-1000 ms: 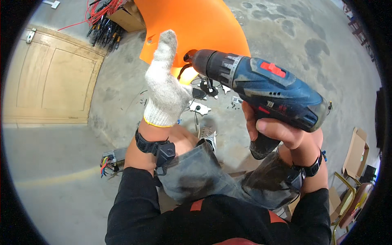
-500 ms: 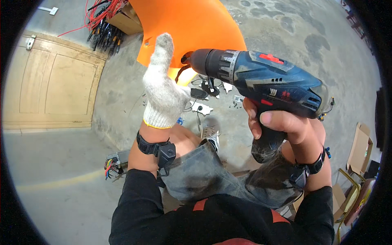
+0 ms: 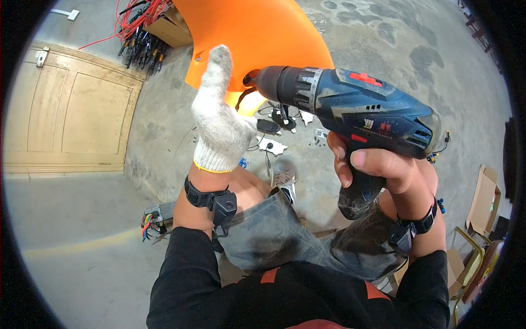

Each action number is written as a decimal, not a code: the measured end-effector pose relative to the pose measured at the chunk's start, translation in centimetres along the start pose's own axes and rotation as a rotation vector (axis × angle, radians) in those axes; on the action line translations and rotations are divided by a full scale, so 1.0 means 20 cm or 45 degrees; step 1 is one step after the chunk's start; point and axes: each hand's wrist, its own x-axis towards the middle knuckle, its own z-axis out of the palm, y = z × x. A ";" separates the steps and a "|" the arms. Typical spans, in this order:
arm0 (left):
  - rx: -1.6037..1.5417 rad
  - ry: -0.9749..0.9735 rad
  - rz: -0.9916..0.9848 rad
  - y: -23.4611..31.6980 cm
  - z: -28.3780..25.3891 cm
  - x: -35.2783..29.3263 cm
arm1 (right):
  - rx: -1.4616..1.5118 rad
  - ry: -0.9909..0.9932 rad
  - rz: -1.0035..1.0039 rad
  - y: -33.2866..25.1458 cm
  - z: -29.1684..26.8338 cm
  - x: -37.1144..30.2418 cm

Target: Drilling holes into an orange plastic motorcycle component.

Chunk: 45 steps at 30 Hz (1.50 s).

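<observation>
My right hand (image 3: 383,164) is wrapped around the handle of a blue and black cordless drill (image 3: 372,109). The drill lies level, its chuck pointing left, with its tip at a dark hole in a curved orange plastic panel (image 3: 257,38). On my left hand (image 3: 219,120) is a white knitted glove. The thumb is stretched up along the panel's face near its lower edge, and the other fingers are mostly hidden, seemingly curled around that edge. A dark thin strip (image 3: 241,98) runs from the drill tip down to the glove. Another small hole (image 3: 198,56) shows in the panel's left corner.
Small black parts (image 3: 282,116) and a white plate (image 3: 271,145) lie on the concrete floor beyond my shoe (image 3: 284,178). A wooden door panel (image 3: 76,109) is at left, red cables (image 3: 131,22) and a cardboard box at far left. At right sit flattened cardboard (image 3: 483,197) and a chair.
</observation>
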 end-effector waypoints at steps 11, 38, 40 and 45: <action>0.493 0.075 0.225 -0.04 -0.04 0.00 | 0.038 0.078 0.031 -0.03 0.04 -0.01; 0.374 0.132 0.213 -0.02 -0.12 0.03 | 0.264 0.117 0.048 -0.03 0.07 0.01; 0.352 0.130 0.236 -0.03 -0.16 0.04 | 0.273 0.105 0.033 -0.02 0.07 0.01; 1.618 -0.241 0.953 -0.05 -0.28 0.02 | 0.360 0.056 0.033 -0.01 0.10 0.02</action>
